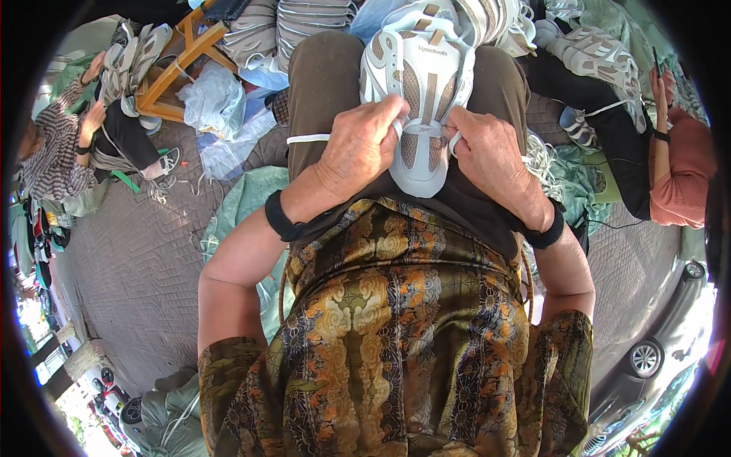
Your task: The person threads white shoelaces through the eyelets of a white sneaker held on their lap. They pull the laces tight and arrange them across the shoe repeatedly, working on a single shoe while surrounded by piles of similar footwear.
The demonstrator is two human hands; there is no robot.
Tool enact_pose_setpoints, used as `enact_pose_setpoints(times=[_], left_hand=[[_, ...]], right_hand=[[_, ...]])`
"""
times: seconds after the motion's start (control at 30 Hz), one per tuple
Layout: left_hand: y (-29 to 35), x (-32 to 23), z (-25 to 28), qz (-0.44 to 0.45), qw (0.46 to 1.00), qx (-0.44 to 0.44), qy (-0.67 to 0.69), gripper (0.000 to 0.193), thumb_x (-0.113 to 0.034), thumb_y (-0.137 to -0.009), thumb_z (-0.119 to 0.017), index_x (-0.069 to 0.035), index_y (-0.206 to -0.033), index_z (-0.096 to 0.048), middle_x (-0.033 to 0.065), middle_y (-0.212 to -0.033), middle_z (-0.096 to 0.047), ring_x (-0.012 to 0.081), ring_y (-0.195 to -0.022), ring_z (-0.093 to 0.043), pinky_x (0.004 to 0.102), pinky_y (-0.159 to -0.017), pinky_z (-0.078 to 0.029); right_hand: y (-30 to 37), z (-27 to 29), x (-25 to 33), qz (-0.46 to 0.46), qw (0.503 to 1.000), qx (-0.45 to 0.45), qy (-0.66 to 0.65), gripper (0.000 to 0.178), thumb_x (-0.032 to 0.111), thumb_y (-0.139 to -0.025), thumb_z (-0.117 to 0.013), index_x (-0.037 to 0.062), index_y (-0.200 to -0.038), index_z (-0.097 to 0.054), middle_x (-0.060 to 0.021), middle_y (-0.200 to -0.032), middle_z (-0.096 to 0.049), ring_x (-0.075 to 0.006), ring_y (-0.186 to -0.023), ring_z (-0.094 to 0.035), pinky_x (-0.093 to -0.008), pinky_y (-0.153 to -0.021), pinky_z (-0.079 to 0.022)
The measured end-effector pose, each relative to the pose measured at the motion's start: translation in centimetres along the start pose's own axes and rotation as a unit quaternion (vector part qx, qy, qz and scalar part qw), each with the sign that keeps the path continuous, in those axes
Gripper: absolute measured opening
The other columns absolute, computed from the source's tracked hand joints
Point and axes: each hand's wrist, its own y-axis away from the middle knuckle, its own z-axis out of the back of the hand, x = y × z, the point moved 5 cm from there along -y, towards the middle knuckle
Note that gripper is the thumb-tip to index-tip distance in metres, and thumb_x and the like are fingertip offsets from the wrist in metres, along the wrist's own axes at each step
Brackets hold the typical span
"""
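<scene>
A white and grey-brown sneaker (421, 156) rests between my knees, its toe toward me and its tongue lying in the middle. My left hand (356, 145) is closed at the left side of the lacing, pinching a white shoelace (308, 139) whose loose length sticks out to the left. On the other side my right hand (491, 148) is closed too, with a loop of the white lace showing at its fingertips. Both hands touch or nearly touch the shoe's upper near the toe. The lace's path through the lowest eyelets is partly hidden by my fingers.
Stacked sneakers (312, 34) lie beyond my knees, with more sneakers (598, 61) at right. A wooden stool frame (183, 65) and plastic bags (213, 99) are at left. Seated people flank me: a striped sleeve (61, 145), a pink sleeve (681, 171). A car (647, 358) stands lower right.
</scene>
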Motion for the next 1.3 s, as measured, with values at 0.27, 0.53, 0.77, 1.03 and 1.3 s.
enact_pose_setpoints(times=[0.27, 0.53, 0.77, 1.03, 1.3], left_hand=[[-1.2, 0.2, -0.1, -0.046, 0.991, 0.111, -0.06, 0.029, 0.008, -0.075, -0.053, -0.003, -0.102, -0.052, 0.0181, -0.085, -0.061, 0.0381, -0.078, -0.061, 0.044, -0.068, -0.05], [-3.0, -1.8, 2.8, -0.268, 0.934, 0.066, -0.229, 0.024, -0.004, -0.074, -0.065, -0.002, -0.098, -0.062, 0.0104, -0.106, -0.06, 0.0286, -0.105, -0.054, 0.0421, -0.096, -0.041], [-5.3, -2.3, 0.8, -0.307, 0.882, 0.203, -0.294, 0.025, -0.021, -0.073, -0.074, -0.004, -0.089, -0.067, 0.006, -0.092, -0.057, 0.021, -0.102, -0.053, 0.0382, -0.099, -0.038], [-5.6, -1.2, -0.5, -0.269, 0.866, 0.313, -0.284, 0.018, -0.016, -0.069, -0.078, -0.001, -0.076, -0.07, 0.0086, -0.079, -0.064, 0.025, -0.084, -0.063, 0.0356, -0.083, -0.049], [-5.4, -1.2, -0.5, -0.344, 0.862, 0.27, -0.256, 0.016, -0.015, -0.068, -0.077, -0.002, -0.073, -0.069, 0.0076, -0.072, -0.065, 0.0235, -0.076, -0.063, 0.0339, -0.077, -0.049]], right_hand=[[0.1, 1.2, -0.1, 0.023, 0.999, 0.046, -0.005, 0.014, -0.003, -0.078, -0.053, 0.0026, -0.09, -0.054, -0.0162, -0.08, -0.064, -0.0394, -0.077, -0.063, -0.0473, -0.066, -0.048], [-0.5, 5.2, 0.6, 0.108, 0.983, -0.1, 0.107, 0.012, -0.001, -0.079, -0.058, 0.0021, -0.09, -0.062, -0.0107, -0.091, -0.062, -0.0294, -0.088, -0.061, -0.0381, -0.075, -0.049], [-2.4, 2.3, 1.7, 0.263, 0.944, -0.041, 0.195, 0.017, 0.01, -0.073, -0.066, 0.0039, -0.089, -0.063, -0.007, -0.089, -0.058, -0.0241, -0.095, -0.055, -0.0378, -0.092, -0.042], [-3.5, 1.7, 0.3, 0.336, 0.931, 0.078, 0.121, 0.028, 0.02, -0.067, -0.077, 0.0057, -0.089, -0.067, -0.006, -0.088, -0.057, -0.0238, -0.095, -0.056, -0.0372, -0.086, -0.044], [-3.6, 1.0, -0.2, 0.326, 0.93, 0.092, 0.144, 0.036, 0.026, -0.063, -0.078, 0.0055, -0.089, -0.066, -0.0042, -0.087, -0.056, -0.0231, -0.093, -0.057, -0.0351, -0.081, -0.05]])
